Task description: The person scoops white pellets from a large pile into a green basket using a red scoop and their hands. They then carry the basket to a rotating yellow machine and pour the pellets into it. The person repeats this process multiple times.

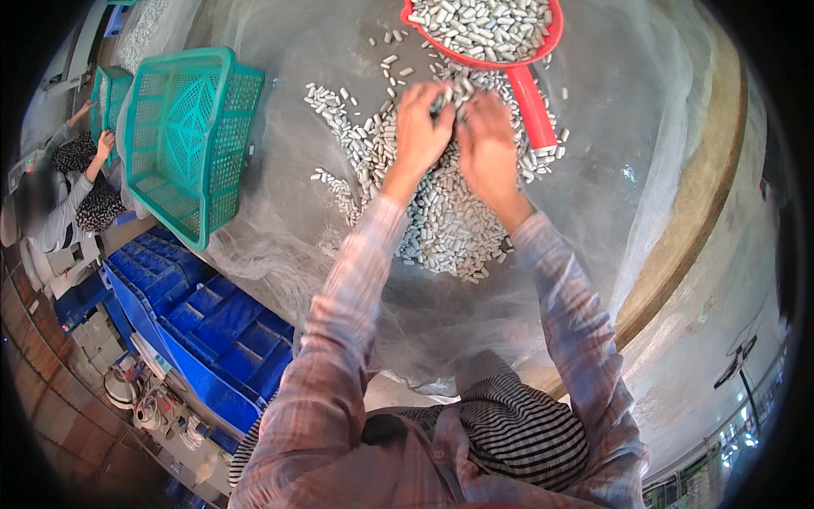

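A loose pile of small grey-white capsule-shaped pieces [462, 225] is spread over the grey sheeted surface. Both of my hands are at the pile's far part, close together. My left hand [417, 131] has its fingers curled around a few of the pieces, thumb toward the right. Beside it, my right hand [489, 153] bends down over the pieces; its fingers are smeared by motion, so its grip cannot be made out. Several pieces show between the two hands. Just beyond, a red scoop or strainer [555, 38] holds many more pieces, its handle pointing toward me.
A green plastic basket [222, 140] stands at the left on sheer netting [263, 254]. Below it are blue plastic crates [216, 331]. At the far left another person's hand [105, 142] holds a smaller green basket [114, 89]. A tan rim [716, 195] curves along the right.
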Tool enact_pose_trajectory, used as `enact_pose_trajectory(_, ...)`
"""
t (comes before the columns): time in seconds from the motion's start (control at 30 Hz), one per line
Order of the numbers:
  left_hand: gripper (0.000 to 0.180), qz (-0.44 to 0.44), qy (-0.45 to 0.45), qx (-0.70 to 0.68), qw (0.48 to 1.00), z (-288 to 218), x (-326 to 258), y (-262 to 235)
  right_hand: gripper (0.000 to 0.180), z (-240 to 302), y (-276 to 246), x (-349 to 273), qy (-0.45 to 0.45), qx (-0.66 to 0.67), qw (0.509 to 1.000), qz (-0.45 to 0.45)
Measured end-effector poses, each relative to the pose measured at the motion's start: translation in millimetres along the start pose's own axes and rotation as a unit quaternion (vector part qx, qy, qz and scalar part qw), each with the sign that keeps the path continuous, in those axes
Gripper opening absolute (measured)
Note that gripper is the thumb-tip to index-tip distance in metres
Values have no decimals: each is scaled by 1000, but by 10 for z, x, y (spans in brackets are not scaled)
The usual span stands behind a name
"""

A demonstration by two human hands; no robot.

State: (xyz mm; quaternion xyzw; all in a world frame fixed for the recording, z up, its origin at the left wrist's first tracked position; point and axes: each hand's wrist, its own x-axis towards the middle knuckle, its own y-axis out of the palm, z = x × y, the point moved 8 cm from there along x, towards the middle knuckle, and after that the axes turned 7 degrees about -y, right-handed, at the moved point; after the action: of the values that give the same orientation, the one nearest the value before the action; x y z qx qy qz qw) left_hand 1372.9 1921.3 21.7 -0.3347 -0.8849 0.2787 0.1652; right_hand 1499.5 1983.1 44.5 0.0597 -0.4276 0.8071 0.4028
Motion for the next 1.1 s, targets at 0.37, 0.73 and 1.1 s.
enact_pose_trajectory(0.37, 41, -250, -37, 185, 950, 330, 92, -820, 37, -129, 221, 296, -31, 21, 996, 84)
enact_pose_trajectory(0.73, 28, -132, 17, 77, 988, 157, 643, -746, 50, -106, -487, -92, 375, 497, 782, -41)
enact_pose_trajectory(1.1, 32, -61, 49, 76, 994, 183, 1439, 100, 45, -929, -563, 1201, 271, 595, 756, 36)
